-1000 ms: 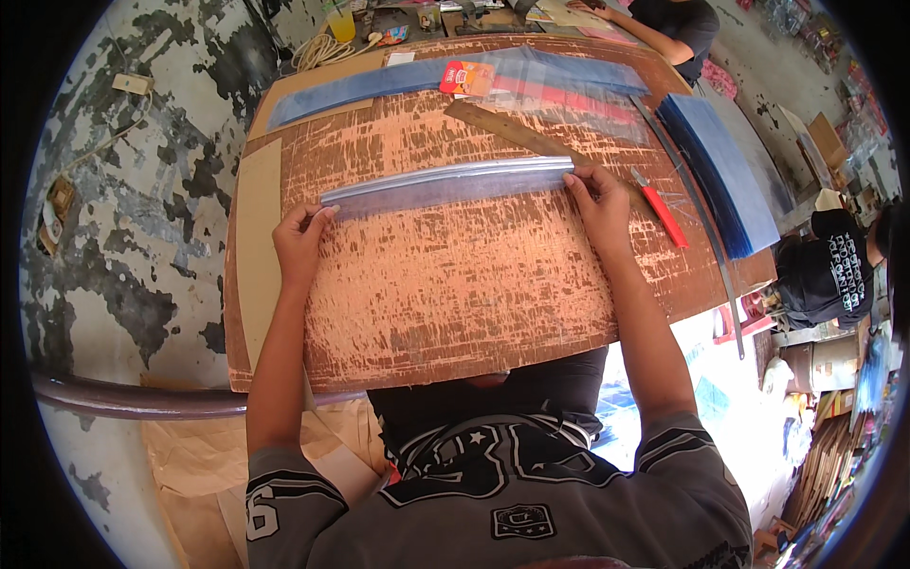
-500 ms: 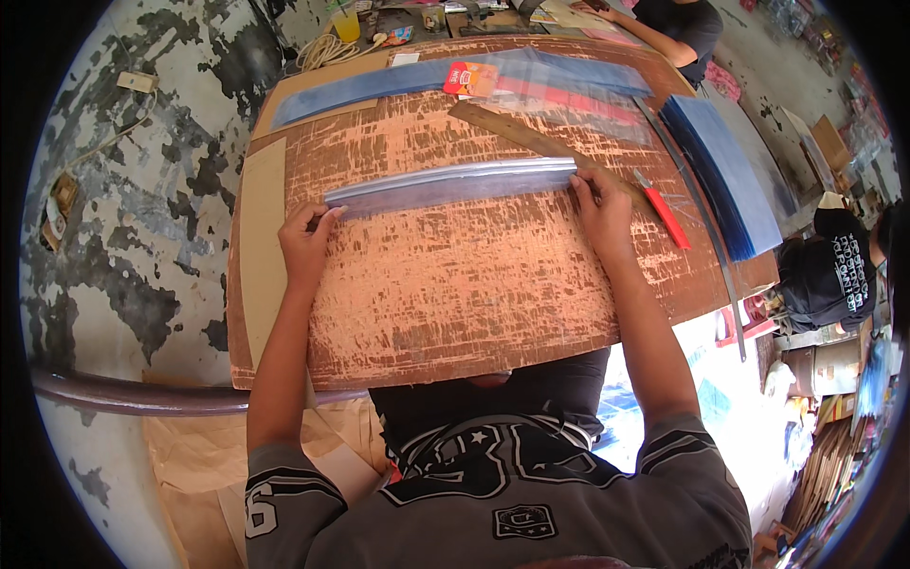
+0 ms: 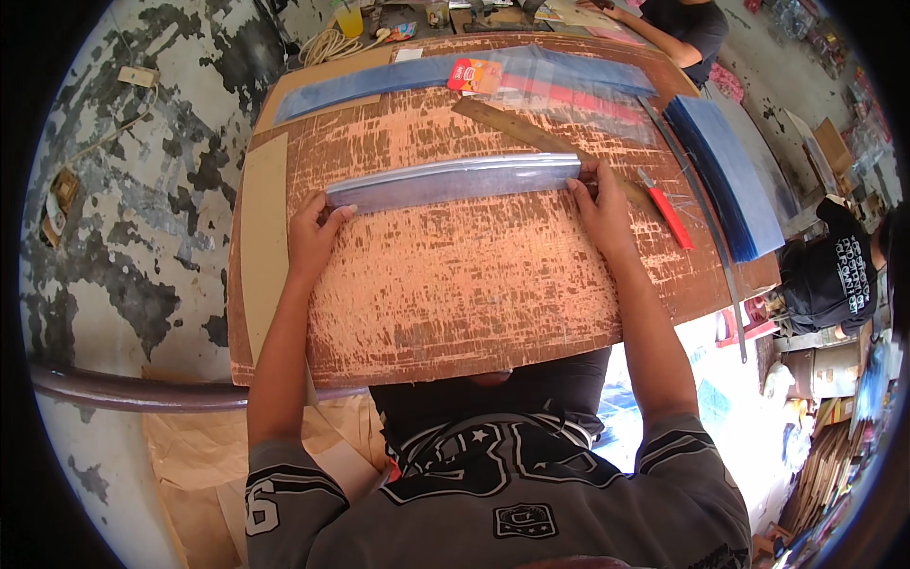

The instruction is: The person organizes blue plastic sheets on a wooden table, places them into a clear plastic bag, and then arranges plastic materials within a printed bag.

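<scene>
A long strip of clear bluish plastic sheet (image 3: 455,184), its far edge rolled or folded over and shiny, lies across the middle of the worn table. My left hand (image 3: 318,228) pinches its left end between thumb and fingers. At the other end, my right hand (image 3: 600,204) grips the strip the same way, thumb on the near side. Just beyond my right hand lies a long flat wooden ruler (image 3: 531,133), slanting away to the left. To the right of that hand rests a cutter knife (image 3: 672,220) with a red handle.
Blue plastic sheets (image 3: 379,83) span the table's far side, with a red-and-orange packet (image 3: 474,76) on them. A blue sheet stack (image 3: 725,180) and a thin metal strip (image 3: 697,180) lie right. Cardboard (image 3: 263,228) lines the left edge. Another person (image 3: 678,38) sits far right.
My left fingers have shifted, the thumb now lying flatter on the strip's end. The strip's near part shows wider, and its folded far edge looks flatter.
</scene>
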### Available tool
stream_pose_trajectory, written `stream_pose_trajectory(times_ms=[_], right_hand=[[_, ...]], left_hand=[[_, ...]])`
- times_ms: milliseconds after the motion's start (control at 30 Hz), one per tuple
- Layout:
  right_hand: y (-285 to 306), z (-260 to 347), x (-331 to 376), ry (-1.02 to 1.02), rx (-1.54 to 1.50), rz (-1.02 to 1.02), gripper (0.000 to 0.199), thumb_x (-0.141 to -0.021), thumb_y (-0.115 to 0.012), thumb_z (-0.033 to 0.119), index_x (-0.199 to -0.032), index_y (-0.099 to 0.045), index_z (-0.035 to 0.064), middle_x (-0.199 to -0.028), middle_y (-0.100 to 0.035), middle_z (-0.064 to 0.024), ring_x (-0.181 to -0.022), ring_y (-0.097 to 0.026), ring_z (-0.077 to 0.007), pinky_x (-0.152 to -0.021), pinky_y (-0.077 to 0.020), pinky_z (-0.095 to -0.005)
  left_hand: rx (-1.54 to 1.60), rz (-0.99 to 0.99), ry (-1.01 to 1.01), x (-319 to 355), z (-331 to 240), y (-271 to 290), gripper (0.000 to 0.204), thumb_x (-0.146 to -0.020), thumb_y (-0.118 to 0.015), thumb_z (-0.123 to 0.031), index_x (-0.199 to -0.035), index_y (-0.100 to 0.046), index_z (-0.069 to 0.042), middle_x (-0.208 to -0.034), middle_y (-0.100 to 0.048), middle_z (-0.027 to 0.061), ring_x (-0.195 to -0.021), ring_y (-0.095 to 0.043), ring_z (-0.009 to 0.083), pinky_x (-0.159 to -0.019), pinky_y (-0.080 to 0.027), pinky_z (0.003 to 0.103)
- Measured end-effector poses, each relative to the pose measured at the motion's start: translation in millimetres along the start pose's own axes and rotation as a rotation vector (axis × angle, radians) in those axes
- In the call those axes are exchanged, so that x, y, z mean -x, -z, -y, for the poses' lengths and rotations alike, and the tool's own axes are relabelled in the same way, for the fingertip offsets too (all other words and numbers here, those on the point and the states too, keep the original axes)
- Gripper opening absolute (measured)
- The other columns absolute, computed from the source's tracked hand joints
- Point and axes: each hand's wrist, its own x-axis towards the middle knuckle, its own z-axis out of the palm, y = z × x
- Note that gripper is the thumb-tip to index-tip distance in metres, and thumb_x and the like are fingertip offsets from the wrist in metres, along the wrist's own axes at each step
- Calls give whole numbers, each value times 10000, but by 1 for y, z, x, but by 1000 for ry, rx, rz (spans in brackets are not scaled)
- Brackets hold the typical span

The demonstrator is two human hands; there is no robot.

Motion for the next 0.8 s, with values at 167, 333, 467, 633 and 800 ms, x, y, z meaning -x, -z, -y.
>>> stream_pose_trajectory(times_ms=[167,333,467,633,800], right_hand=[[1,0,1,47,-63,-26,223,-990,-646,109,-1144,-558,-25,-985,-680,-131,-842,-650,-167,-742,-526,-306],[-1,6,-1,-16,-7,14,260,-990,-644,87,-1212,-560,-20,-969,-671,-82,-835,-618,-119,-735,-506,-274],[-1,1,-2,-34,29,9,275,-984,-655,91,-1224,-568,-12,-952,-682,-78,-807,-623,-114,-712,-503,-267],[2,10,-1,-72,32,-24,270,-960,-677,123,-1173,-578,-11,-930,-703,-137,-792,-692,-213,-687,-545,-329],[2,13,0,-41,7,-62,330,-942,-707,170,-1195,-596,-11,-1002,-712,-156,-864,-692,-221,-739,-547,-338]], left_hand=[[-60,36,-26,1,0,4,384,-985,-667,-294,-884,-568,63,-831,-465,90,-706,-439,187,-676,-391,314],[-144,81,-8,-1,-1,1,404,-986,-669,-309,-870,-577,67,-857,-487,102,-767,-474,221,-706,-405,340],[-204,-2,-59,0,7,-4,426,-966,-696,-326,-840,-583,65,-888,-499,105,-812,-493,244,-741,-419,368],[-305,-97,-17,2,7,-5,383,-933,-730,-355,-1006,-640,11,-969,-528,117,-912,-536,279,-833,-446,394],[-395,-60,-227,0,-5,-6,519,-882,-763,-375,-1267,-607,-63,-1164,-576,150,-1135,-529,339,-1011,-401,452]])
